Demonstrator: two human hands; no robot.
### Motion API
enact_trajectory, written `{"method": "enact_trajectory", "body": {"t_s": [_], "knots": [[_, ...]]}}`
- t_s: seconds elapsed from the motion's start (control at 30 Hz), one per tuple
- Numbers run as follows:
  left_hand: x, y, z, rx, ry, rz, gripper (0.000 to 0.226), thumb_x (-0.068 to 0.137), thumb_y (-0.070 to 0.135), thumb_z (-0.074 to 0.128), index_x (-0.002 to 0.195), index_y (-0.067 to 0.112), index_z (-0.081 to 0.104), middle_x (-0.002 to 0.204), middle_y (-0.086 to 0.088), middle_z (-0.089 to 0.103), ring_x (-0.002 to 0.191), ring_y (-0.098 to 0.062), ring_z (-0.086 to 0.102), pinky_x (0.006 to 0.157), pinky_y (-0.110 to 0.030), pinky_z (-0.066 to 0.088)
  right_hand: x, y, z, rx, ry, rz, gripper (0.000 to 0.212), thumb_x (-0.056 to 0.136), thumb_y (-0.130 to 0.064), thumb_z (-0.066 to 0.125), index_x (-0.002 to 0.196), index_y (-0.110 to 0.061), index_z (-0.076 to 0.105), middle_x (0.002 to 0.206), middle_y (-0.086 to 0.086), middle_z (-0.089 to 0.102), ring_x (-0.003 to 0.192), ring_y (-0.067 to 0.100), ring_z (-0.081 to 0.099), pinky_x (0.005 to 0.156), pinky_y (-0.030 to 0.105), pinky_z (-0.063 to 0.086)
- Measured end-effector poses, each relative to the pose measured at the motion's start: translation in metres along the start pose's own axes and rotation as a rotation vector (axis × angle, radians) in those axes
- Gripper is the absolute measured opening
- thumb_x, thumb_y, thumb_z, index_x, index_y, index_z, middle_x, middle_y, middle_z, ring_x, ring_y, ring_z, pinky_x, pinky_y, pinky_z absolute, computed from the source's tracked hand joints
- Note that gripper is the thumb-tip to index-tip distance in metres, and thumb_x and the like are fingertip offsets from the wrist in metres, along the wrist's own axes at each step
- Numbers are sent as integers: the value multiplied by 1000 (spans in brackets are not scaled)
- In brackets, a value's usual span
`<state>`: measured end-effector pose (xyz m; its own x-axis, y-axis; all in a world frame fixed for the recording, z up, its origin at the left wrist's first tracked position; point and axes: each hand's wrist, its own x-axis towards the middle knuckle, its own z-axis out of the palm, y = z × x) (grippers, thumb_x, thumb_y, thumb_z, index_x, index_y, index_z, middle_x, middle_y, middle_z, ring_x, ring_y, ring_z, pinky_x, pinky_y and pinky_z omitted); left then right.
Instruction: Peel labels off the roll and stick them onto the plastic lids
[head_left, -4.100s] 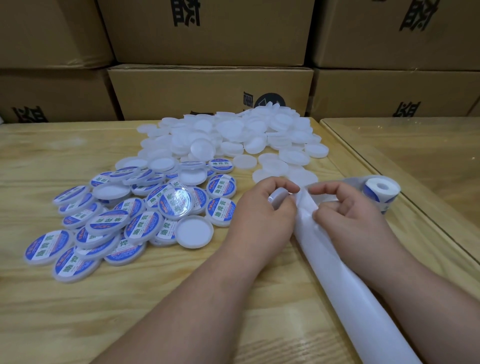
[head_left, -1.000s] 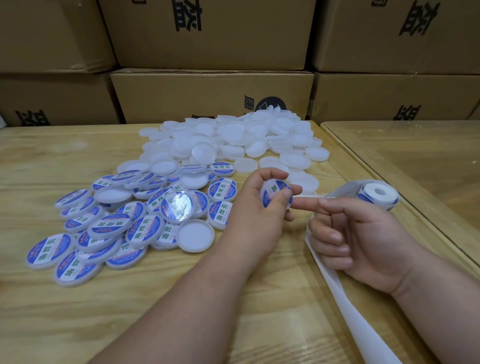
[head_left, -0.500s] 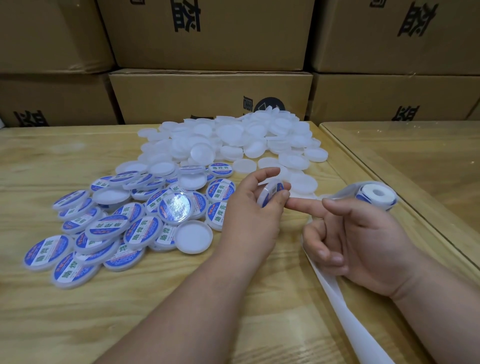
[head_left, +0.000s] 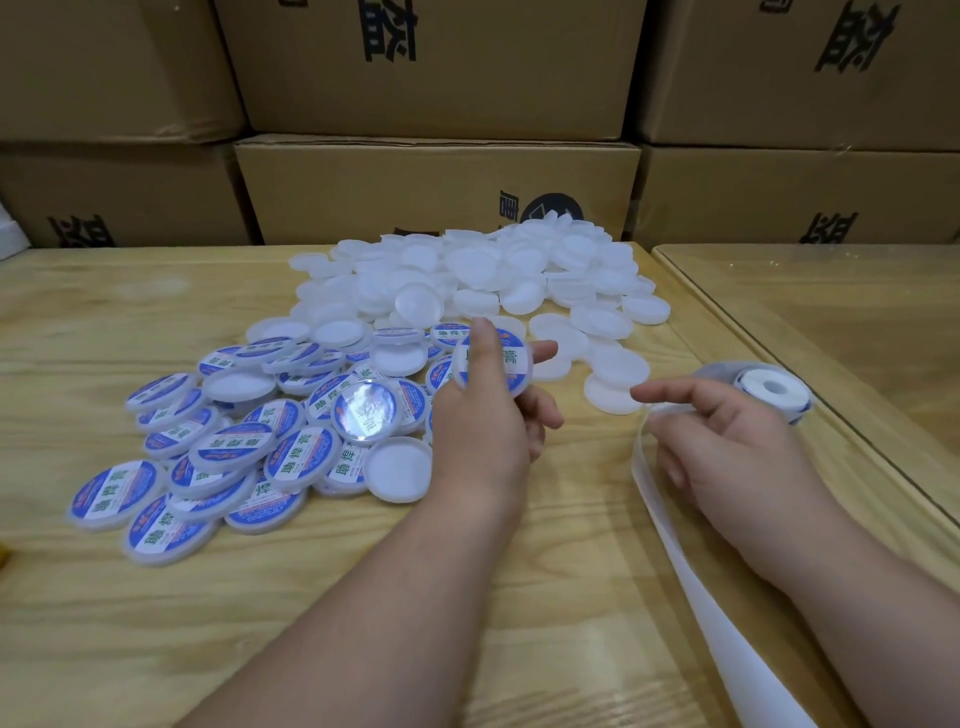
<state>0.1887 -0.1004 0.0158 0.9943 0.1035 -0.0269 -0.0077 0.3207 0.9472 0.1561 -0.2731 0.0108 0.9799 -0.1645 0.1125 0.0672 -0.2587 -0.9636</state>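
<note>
Labelled round white plastic lid, blue-and-white sticker facing me, sits in my left hand, thumb across its face and fingers curled behind its rim, held above the middle of the desk. I judge I hold it up like this to check the sticker before dropping it with the finished ones. My left grip is clamped on that lid.

My right hand hovers just beside it, forefinger pointing toward the lid, the other fingers loosely curled. The white backing strip passes under them, but I cannot tell whether they actually pinch it; otherwise that grip is apart and carries nothing. The strip runs from the small white label roll, lying near the desk's right edge, down toward the near edge, kept close so the next sticker is within easy reach.

Left of my hand lies the spread of labelled lids, overlapping toward the near-left part of the desk, one blank lid lying among them. Toward the far edge is the heap of unlabelled white lids, the supply yet to do. No container holds either lot; both lie loose on the wood. Brown cardboard boxes are stacked behind the far edge, closed, contents hidden.
</note>
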Motion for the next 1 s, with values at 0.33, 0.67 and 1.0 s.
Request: {"method": "enact_trajectory", "body": {"t_s": [0.33,0.67,1.0], "knots": [[15,-1,-2,-275,109,-129,34,105,48,45,94,20,59,52,6,49,39,-10,33,42,-21,28,-1,1,1,-30,-12,-33,35,96,-11,57,99,-42,73,56,3,44,44,10,38,40,18,33],[11,3,0,-253,72,-47,23,108,27,41,110,25,63,61,4,64,48,-10,51,51,-22,43,-2,0,0,-76,-26,-35,33,96,-15,57,102,-44,71,57,4,44,45,13,36,40,20,32],[-6,-27,12,1109,-485,447,55,97,21,49,149,36,44,160,12,36,151,-9,23,124,-34,21,0,-2,6,-157,172,-125,29,96,-29,64,68,-29,70,54,3,53,51,7,48,55,29,39]]}}
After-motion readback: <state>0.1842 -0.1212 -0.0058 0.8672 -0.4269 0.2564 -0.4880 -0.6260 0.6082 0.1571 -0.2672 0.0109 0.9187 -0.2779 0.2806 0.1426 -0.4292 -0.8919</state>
